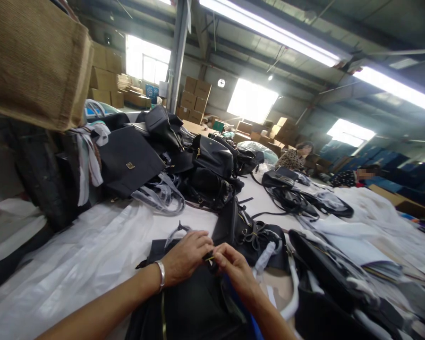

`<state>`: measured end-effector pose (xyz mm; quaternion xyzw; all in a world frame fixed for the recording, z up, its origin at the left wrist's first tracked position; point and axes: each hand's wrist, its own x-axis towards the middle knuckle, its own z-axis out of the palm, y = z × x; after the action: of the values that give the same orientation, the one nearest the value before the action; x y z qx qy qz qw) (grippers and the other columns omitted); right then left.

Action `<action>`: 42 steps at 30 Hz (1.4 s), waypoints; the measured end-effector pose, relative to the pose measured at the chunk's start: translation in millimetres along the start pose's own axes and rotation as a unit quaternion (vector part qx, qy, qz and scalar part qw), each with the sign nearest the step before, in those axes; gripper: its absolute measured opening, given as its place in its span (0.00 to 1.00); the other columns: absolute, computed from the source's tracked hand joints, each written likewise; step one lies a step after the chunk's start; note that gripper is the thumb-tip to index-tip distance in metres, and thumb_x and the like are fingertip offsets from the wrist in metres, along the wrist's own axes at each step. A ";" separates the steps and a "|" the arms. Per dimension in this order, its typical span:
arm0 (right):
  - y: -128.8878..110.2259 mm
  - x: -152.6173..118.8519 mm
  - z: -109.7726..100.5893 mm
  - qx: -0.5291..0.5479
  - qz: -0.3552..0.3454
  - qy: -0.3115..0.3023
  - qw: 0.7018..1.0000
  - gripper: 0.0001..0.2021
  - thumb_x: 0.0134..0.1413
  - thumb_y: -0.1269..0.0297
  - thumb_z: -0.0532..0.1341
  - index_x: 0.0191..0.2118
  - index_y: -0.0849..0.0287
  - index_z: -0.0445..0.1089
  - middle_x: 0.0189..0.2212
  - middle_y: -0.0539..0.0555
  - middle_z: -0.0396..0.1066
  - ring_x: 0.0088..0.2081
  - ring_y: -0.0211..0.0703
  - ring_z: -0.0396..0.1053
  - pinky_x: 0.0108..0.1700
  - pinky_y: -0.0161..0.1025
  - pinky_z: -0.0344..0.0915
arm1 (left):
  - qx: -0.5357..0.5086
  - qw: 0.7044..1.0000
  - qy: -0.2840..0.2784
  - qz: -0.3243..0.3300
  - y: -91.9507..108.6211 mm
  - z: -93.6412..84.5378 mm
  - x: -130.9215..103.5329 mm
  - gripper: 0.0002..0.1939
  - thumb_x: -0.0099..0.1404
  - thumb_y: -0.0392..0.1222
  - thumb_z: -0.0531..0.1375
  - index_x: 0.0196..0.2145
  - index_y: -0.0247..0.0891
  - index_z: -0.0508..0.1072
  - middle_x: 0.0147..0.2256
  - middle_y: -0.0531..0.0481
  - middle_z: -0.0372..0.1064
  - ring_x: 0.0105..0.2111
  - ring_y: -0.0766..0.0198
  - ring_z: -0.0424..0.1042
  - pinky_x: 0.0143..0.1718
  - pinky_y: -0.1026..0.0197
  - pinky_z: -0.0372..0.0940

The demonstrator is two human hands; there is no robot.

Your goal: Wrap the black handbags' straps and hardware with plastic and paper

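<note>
A black handbag (194, 302) with a gold-coloured zip lies just in front of me. My left hand (186, 257), wearing a silver bracelet, rests over its top with the fingers bent and closed around a small black piece with gold-coloured metal (209, 258). From the other side my right hand (235, 269) pinches the same piece between thumb and fingers. Whether it is a strap end or a fitting, I cannot tell. Just beyond my hands stands another black bag (230, 222) with a bow-tied cord (257, 234) and a plastic-wrapped handle (267, 255).
Black bags (212, 156) are heaped across the table. White plastic sheeting (102, 250) covers the left side; more black bags (326, 269) crowd the right. A brown fabric item (35, 61) juts in at upper left. Two people (290, 159) sit farther back, near cardboard boxes (194, 97).
</note>
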<state>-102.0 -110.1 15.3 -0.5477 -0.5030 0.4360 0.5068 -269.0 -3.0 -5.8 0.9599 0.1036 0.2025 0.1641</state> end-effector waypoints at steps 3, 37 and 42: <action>2.1 -1.4 1.2 -0.109 -0.014 0.045 0.993 0.17 0.60 0.50 0.58 0.27 0.58 0.61 0.22 0.46 0.58 0.25 0.36 0.58 0.28 0.33 0.57 | 0.014 0.999 -0.024 -0.027 -6.4 14.9 7.8 0.07 0.66 0.34 0.54 0.38 0.37 0.71 0.42 0.44 0.71 0.47 0.53 0.66 0.50 0.51 0.59; -19.5 -93.9 14.7 -0.017 0.012 0.199 0.980 0.19 0.62 0.47 0.54 0.30 0.59 0.64 0.16 0.45 0.62 0.20 0.34 0.59 0.25 0.32 0.56 | -0.497 0.826 0.068 -0.258 129.0 -8.7 8.6 0.09 0.63 0.43 0.58 0.29 0.36 0.71 0.24 0.49 0.75 0.26 0.62 0.69 0.30 0.63 0.61; -12.4 -103.3 19.7 -0.115 -0.030 0.256 0.959 0.18 0.64 0.50 0.52 0.30 0.58 0.65 0.18 0.46 0.60 0.20 0.36 0.59 0.25 0.33 0.56 | -0.513 0.802 0.057 -0.300 135.5 0.2 5.8 0.14 0.61 0.50 0.60 0.32 0.35 0.73 0.24 0.51 0.73 0.21 0.66 0.64 0.22 0.65 0.55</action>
<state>-134.6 -210.6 22.3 -0.6802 -0.4193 0.2057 0.5650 -245.7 -126.8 44.4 0.6436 0.2763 0.2207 0.6788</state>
